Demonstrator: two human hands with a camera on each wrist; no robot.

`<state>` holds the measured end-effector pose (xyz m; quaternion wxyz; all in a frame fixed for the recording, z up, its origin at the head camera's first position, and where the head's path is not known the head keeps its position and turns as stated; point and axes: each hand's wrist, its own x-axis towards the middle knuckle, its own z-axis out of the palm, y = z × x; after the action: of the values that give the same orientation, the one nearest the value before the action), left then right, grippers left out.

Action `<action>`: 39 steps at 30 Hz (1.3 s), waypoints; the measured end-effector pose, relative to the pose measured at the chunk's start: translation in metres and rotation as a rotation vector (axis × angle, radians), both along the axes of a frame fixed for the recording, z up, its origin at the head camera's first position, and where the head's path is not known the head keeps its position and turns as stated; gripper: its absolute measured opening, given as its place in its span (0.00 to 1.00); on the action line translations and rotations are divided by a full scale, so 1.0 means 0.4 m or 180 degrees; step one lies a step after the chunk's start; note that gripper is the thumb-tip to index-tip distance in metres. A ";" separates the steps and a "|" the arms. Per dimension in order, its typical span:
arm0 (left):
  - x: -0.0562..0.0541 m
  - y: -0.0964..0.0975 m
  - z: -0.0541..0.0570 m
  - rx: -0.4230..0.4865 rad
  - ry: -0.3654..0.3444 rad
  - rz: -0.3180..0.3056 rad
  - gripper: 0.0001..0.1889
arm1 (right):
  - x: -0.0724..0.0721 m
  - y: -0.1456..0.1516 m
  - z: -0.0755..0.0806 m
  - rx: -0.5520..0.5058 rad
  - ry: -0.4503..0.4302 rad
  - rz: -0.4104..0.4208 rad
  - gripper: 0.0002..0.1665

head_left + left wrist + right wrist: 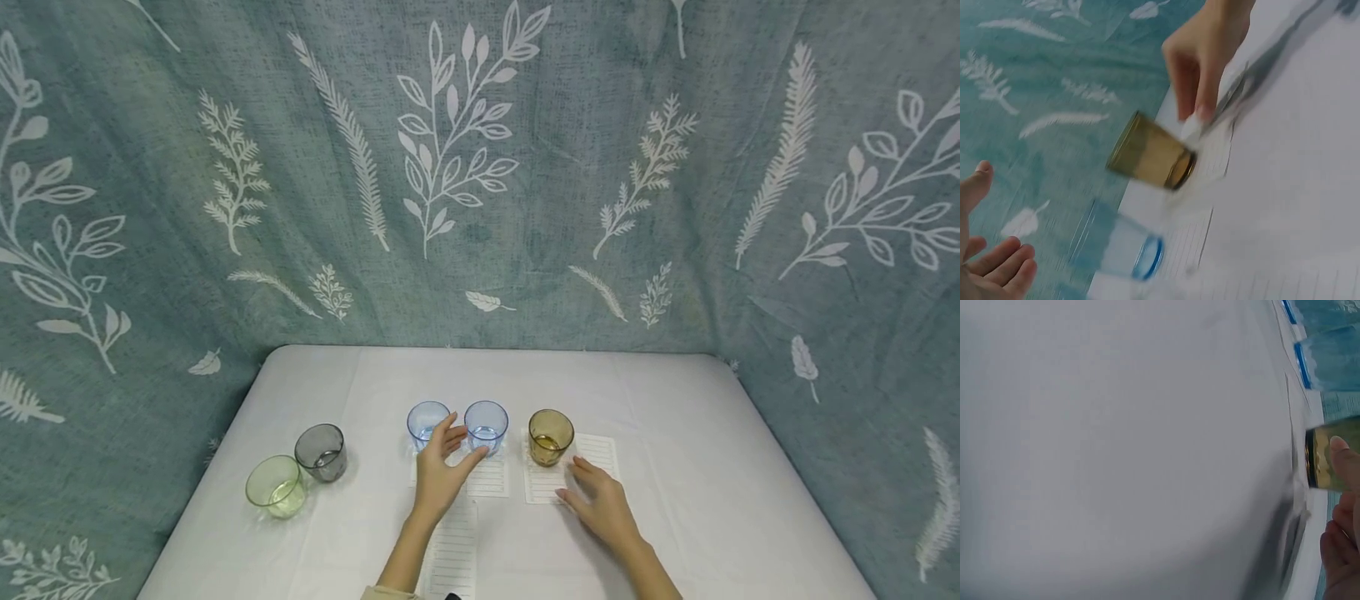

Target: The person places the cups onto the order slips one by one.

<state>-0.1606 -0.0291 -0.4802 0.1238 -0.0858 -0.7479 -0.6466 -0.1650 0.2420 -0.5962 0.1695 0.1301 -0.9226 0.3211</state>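
Note:
My left hand (440,472) is beside two clear blue glasses, its thumb and fingers spread; in the head view it overlaps the left blue glass (426,414) and lies near the right blue glass (487,433). The left wrist view shows a gap between the left hand (997,265) and a blue glass (1119,244). My right hand (602,506) is just right of and nearer than an amber glass (550,433), thumb and fingers apart. In the right wrist view its thumb overlaps the amber glass (1322,465); contact is unclear. All three glasses stand upright.
Lined paper lies under the amber glass (600,450) and by the blue glasses, with another lined strip (452,550) nearer the front. At the left stand a grey glass (322,454) and a green glass (276,487). A patterned curtain (555,250) hangs behind the white table (720,500).

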 end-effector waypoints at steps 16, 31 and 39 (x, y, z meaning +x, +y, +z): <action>0.023 -0.316 -0.097 -0.0453 0.0172 0.1221 0.32 | 0.021 0.121 0.022 0.0170 -0.0556 -0.0249 0.37; 0.036 -0.420 -0.127 -0.1028 -0.0172 0.1997 0.39 | 0.038 0.141 -0.003 0.0446 -0.0688 -0.0140 0.34; 0.034 -0.430 -0.132 -0.1088 -0.0081 0.2190 0.39 | 0.042 0.141 -0.006 0.0474 -0.0617 -0.0155 0.34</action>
<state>-0.1469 -0.2013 -0.5332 0.3081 0.1588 -0.8314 -0.4342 -0.1480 0.2983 -0.5985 0.0772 0.0883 -0.9588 0.2586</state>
